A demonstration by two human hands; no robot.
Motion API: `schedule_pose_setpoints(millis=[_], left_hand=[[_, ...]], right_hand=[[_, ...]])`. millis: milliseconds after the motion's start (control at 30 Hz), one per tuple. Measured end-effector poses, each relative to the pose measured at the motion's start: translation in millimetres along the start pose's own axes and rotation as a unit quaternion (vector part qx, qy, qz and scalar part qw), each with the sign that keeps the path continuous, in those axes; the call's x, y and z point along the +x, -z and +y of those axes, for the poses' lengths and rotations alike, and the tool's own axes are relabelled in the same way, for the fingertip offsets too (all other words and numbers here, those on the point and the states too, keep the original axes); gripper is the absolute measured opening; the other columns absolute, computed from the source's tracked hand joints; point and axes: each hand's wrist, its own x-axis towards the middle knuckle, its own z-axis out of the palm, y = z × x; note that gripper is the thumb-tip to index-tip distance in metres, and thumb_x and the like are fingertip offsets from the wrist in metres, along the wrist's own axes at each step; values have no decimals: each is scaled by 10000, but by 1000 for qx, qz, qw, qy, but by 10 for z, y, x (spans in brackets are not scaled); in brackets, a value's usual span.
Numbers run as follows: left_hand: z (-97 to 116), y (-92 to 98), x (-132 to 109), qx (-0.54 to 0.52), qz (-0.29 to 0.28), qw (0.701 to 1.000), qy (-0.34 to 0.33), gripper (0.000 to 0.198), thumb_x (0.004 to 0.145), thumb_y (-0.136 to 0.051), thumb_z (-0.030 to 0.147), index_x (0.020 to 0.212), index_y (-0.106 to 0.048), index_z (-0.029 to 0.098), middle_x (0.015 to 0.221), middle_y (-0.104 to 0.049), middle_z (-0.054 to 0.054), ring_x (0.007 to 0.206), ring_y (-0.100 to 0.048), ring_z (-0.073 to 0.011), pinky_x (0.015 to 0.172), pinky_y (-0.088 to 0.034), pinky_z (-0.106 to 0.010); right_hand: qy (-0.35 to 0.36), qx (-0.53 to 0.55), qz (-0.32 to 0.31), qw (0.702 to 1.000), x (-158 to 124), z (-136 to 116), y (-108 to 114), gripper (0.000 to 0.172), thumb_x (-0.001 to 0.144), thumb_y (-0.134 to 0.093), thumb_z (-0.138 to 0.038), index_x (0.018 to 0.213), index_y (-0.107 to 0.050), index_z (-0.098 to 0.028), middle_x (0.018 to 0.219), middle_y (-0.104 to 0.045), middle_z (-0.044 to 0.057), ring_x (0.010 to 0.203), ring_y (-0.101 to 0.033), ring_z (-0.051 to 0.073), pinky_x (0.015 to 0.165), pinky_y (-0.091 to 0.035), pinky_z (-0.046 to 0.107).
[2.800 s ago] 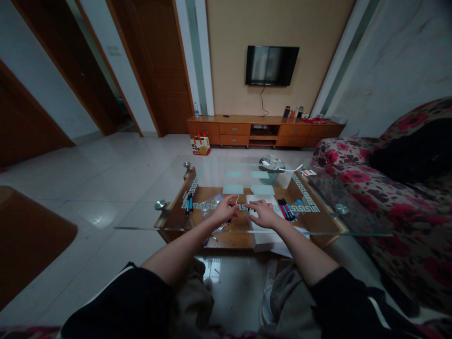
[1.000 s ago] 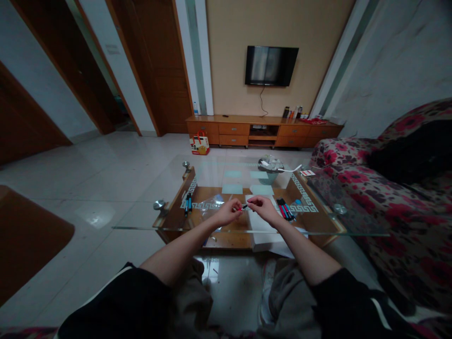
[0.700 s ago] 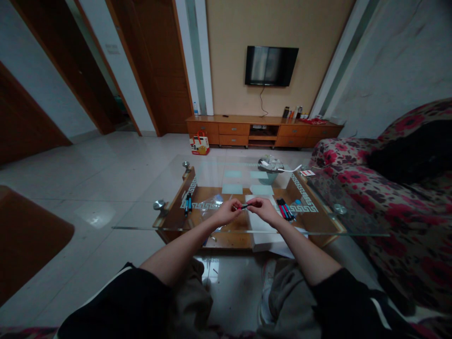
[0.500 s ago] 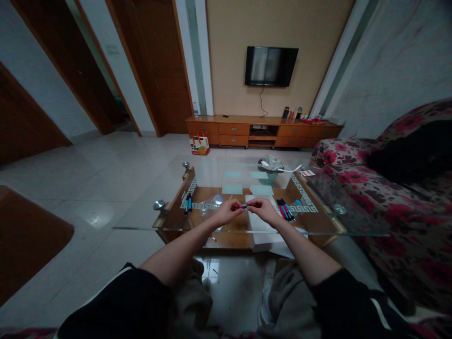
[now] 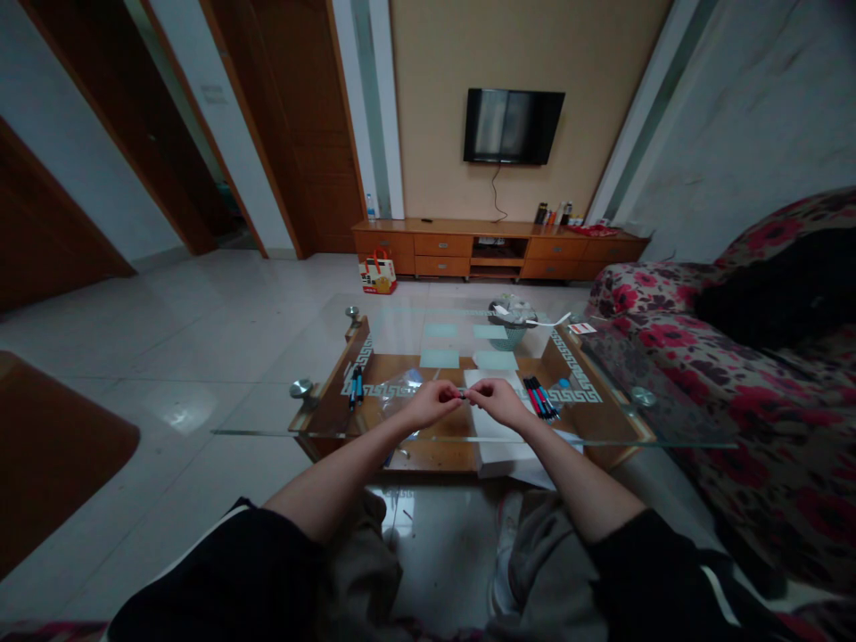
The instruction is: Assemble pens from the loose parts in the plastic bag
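Over the near part of the glass table (image 5: 260,433), my left hand (image 5: 432,404) and my right hand (image 5: 497,402) meet fingertip to fingertip. Both pinch a small dark piece (image 5: 463,395) between them. Fingers cover most of it, so its exact kind cannot be made out. Left of my hands lie a few blue and black pens (image 5: 357,389). To the right is a row of several red, blue and black pens (image 5: 540,398). A crumpled clear plastic bag (image 5: 396,393) shows beside my left hand.
A white box (image 5: 493,456) shows beneath the glass, below my right hand. A small blue round thing (image 5: 564,383) is near the right pens. Beyond the table stands a lined waste basket (image 5: 512,335). The flowered sofa (image 5: 669,334) flanks the right side.
My fingers have shifted slightly around the small dark piece, and less of it shows now. My arms and the pens stay in place.
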Motion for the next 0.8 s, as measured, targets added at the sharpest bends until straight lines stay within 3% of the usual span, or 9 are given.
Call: schedule_pose_setpoints(millis=[233, 367, 567, 633, 800], left_hand=[[-3, -13, -15, 6, -21, 1000, -18, 250, 836, -658, 383, 865, -667, 135, 695, -639, 1, 620, -550, -107, 581, -399, -209], [-29, -25, -11, 12, -26, 999, -24, 247, 845, -648, 380, 882, -666, 137, 716, -647, -4, 639, -564, -114, 595, -411, -214], [-100, -9, 19, 28, -3, 999, -23, 259, 843, -644, 397, 893, -656, 143, 740, -646, -11, 665, -568, -127, 619, -420, -230], [-107, -5, 20, 29, -3, 999, -23, 260, 845, -643, 399, 894, -653, 144, 736, -642, -9, 663, -566, -126, 618, -419, -230], [-66, -12, -6, 26, -19, 999, -31, 253, 846, -644, 390, 901, -657, 144, 731, -630, -2, 652, -546, -116, 610, -415, -223]], right_hand=[[-2, -134, 11, 991, -46, -122, 29, 459, 860, -594, -549, 605, -700, -182, 562, -666, 31, 540, -568, 150, 547, -361, 262], [6, -158, -7, 987, -66, -176, 32, 486, 917, -525, -528, 618, -693, -184, 542, -648, 26, 527, -566, 148, 560, -361, 265], [57, -145, 21, 988, -37, -127, -14, 217, 879, -602, -379, 875, -686, -178, 817, -702, 29, 696, -590, 150, 647, -406, 249], [55, -156, 20, 986, -31, -114, -24, 205, 882, -595, -364, 867, -672, -174, 814, -692, 27, 690, -576, 146, 644, -398, 247], [34, -202, -21, 979, -39, -129, 1, 449, 971, -450, -458, 690, -654, -175, 613, -616, 10, 607, -543, 148, 590, -332, 259]])
